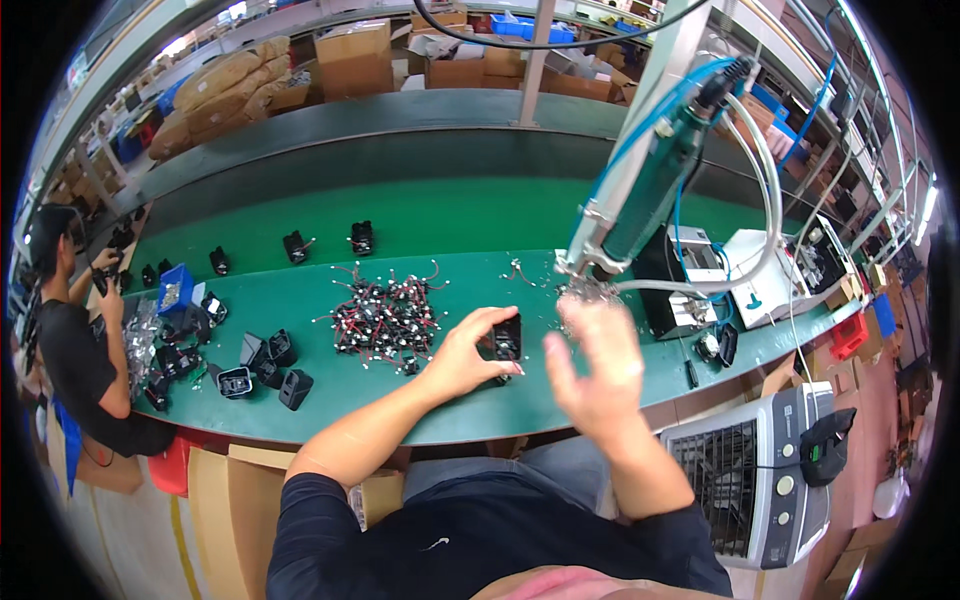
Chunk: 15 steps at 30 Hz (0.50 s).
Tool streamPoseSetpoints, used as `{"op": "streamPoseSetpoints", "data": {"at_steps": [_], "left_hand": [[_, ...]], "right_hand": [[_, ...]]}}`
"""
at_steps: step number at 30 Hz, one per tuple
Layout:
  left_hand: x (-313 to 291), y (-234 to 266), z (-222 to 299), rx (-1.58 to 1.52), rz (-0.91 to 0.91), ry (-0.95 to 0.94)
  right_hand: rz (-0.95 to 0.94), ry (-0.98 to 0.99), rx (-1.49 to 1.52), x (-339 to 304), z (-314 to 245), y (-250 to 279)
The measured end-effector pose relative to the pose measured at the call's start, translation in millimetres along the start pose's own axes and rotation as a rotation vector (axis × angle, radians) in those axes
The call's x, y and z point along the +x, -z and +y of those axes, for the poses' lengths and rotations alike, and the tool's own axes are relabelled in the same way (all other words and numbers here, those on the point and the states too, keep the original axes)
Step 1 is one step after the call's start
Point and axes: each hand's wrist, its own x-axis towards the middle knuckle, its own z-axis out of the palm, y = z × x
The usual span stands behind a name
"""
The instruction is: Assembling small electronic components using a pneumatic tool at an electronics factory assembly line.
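My left hand (466,355) is closed around a black plastic housing (507,338), its open side up, just above the green bench (470,425). What sits inside the housing is too small to make out. To the right, my right hand (603,365) is blurred, thumb and fingers apart, with nothing visible between them. Its fingertips are beside a scatter of small metal parts (574,296), below a green pneumatic screwdriver (655,185) hung at a slant. Left of my left hand lies a heap of small wired parts (385,315) with red and black leads.
Black plastic cups (268,365) and a blue bin (175,288) stand at the left, near a co-worker (80,350). Several black assemblies (361,237) sit on the green belt (440,215). A white machine (775,275) is at the right, with an air cooler (745,475) below.
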Motion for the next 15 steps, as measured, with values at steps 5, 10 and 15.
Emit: {"op": "streamPoseSetpoints", "data": {"at_steps": [5,10,15], "left_hand": [[-2.0,-5.1,-5.5,-0.375,-0.076,0.243],[-7.9,-5.1,-7.2,-0.325,-0.056,0.210],[-9.9,-8.0,-12.1,-0.582,-0.089,0.318]], "right_hand": [[0.368,-0.192,0.081,101.2,36.6,-2.2],[0.290,-0.535,0.731,132.5,61.6,-26.8],[0.328,-0.561,0.755,121.3,46.6,-40.3]]}}
